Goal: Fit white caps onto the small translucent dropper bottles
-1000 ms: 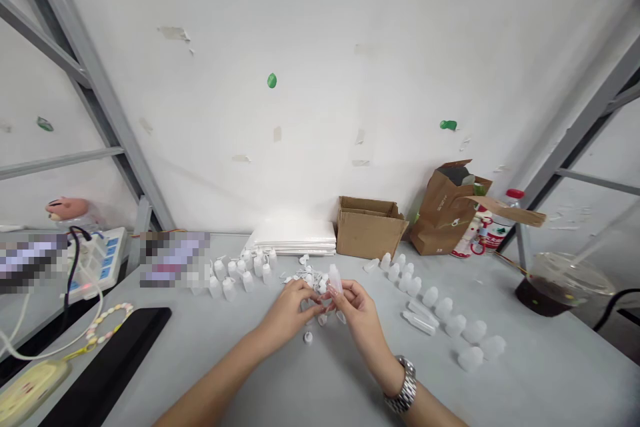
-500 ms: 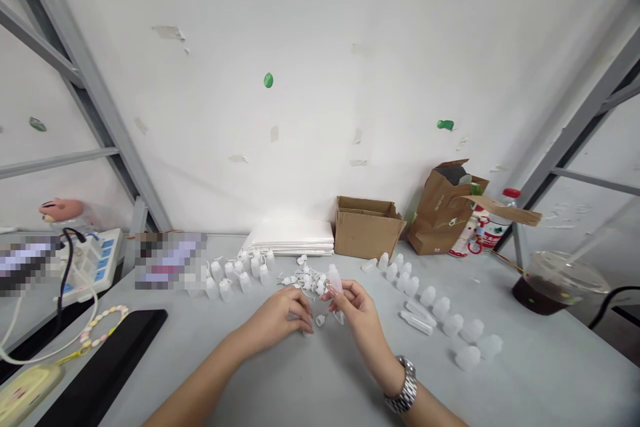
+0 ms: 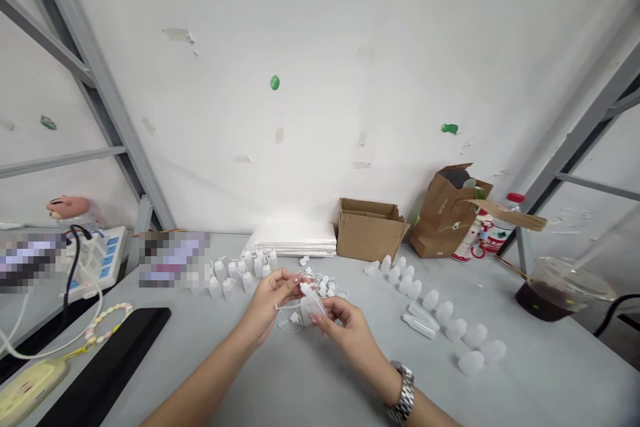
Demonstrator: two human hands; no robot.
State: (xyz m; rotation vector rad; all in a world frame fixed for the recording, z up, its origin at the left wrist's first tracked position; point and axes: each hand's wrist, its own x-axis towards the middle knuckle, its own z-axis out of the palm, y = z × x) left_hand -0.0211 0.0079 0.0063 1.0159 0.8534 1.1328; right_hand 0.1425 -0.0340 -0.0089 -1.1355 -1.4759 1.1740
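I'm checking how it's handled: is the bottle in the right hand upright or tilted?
Tilted: the bottle leans, its top toward the left hand, its body in the right hand.

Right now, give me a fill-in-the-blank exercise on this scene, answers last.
Below the right hand, which holds a small bottle, a watch circles the ____.
In this view, the white stack lies to the ____ of the cardboard box.
The bottle cap near the paper bag is coloured ____.
Answers: wrist; left; red.
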